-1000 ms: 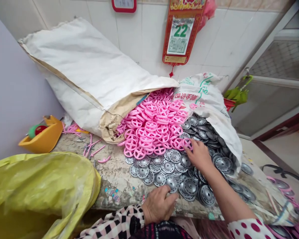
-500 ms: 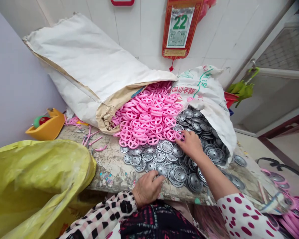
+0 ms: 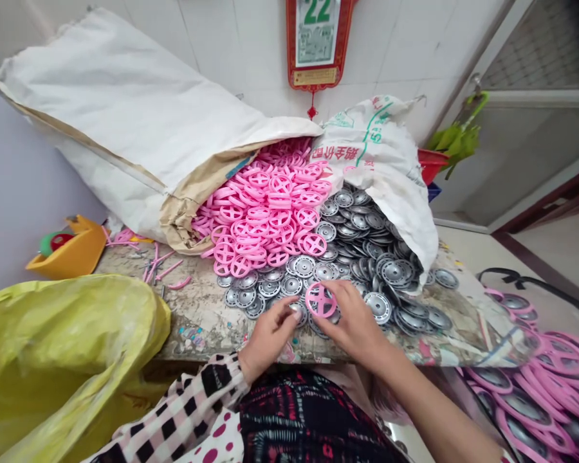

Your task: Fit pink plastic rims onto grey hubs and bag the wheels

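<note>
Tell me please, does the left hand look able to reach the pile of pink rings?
Likely yes: only low silver discs lie between the left hand and the pink rings; nothing taller blocks.

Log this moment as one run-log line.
left hand: fingers beside pink ring | right hand: holding pink ring | nearby: metal discs, heap of pink rings

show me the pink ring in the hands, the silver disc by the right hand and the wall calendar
pink plastic ring (image 3: 321, 299), head view, point on its central cross
silver metal disc (image 3: 378, 307), head view, point on its face
wall calendar (image 3: 316, 35), head view, point on the page
</note>
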